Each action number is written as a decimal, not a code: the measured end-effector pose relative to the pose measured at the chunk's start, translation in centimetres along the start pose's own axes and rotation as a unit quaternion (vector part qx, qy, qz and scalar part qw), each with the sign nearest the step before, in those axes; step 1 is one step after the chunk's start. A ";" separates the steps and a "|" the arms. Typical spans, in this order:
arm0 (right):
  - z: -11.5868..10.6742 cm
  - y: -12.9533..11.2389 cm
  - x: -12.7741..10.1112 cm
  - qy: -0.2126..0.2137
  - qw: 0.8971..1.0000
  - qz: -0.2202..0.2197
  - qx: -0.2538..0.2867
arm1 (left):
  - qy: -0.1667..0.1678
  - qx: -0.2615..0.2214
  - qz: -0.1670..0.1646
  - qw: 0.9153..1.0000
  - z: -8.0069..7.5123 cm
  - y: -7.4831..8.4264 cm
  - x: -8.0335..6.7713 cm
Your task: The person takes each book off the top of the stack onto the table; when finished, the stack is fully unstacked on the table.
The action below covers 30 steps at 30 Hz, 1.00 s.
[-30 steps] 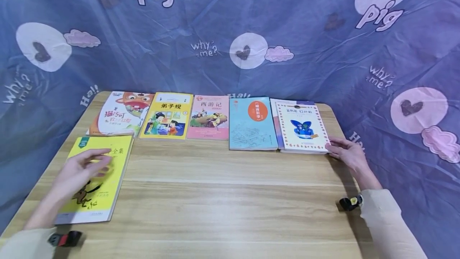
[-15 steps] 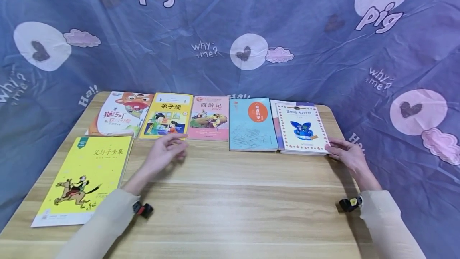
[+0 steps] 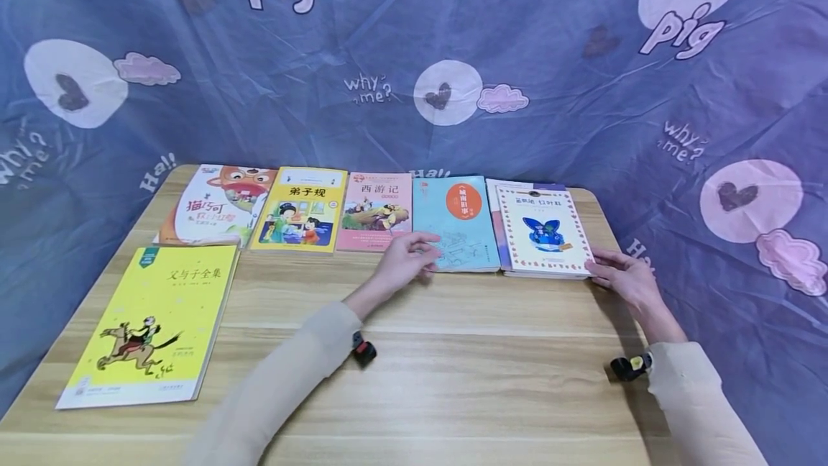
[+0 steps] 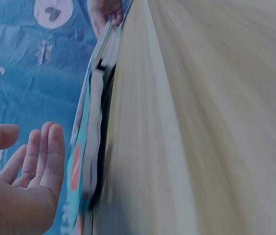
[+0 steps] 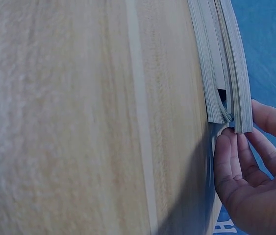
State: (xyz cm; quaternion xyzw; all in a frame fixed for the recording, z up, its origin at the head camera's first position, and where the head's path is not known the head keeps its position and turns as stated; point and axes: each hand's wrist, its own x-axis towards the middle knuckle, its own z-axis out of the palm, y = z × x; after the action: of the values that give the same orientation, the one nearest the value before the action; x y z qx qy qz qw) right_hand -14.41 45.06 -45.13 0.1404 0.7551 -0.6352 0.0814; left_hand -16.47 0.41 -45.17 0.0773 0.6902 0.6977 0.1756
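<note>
While the white bordered book lay on top of another volume at the right end of the far row, right of centre in the head view, the right hand rested against the stack's near right corner, fingers straight and only lightly bent at the tips, touching the page edges rather than closing round them; the right wrist view showed those fingers spread along the fore-edges of the stack. Just left of it lay the teal book, and the left hand hovered at its near left corner with fingers extended and relaxed, holding nothing; the left wrist view showed an open palm beside that book's edge, not yet in contact as far as could be told. Judged from this, a stack of two had been started at the right and the teal book seemed next in hand, while the pink book, the yellow illustrated book, the fox-cover book and the large yellow book at lower left lay single on the desk, untouched.
</note>
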 end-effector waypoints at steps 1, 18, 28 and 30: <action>0.0 0.0 0.0 0.001 1.000 0.002 -0.003 | -0.006 -0.007 0.001 1.000 0.7 0.0 0.5; -0.1 -0.3 -0.3 -0.006 1.000 -0.005 0.022 | -0.014 -0.056 -0.050 0.997 9.4 0.8 7.3; 0.1 -0.3 -0.3 -0.002 1.000 0.000 0.001 | -0.007 -0.094 -0.100 0.991 10.6 1.2 8.3; 0.2 -0.4 -0.3 0.003 1.000 -0.002 -0.001 | -0.009 -0.097 -0.105 0.990 10.7 1.3 8.4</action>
State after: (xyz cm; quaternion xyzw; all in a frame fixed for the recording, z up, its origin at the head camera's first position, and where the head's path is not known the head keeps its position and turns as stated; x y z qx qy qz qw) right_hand -14.25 44.80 -44.73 0.1407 0.7560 -0.6345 0.0779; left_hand -20.65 13.40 -44.63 -0.0069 0.6221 0.7383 0.2607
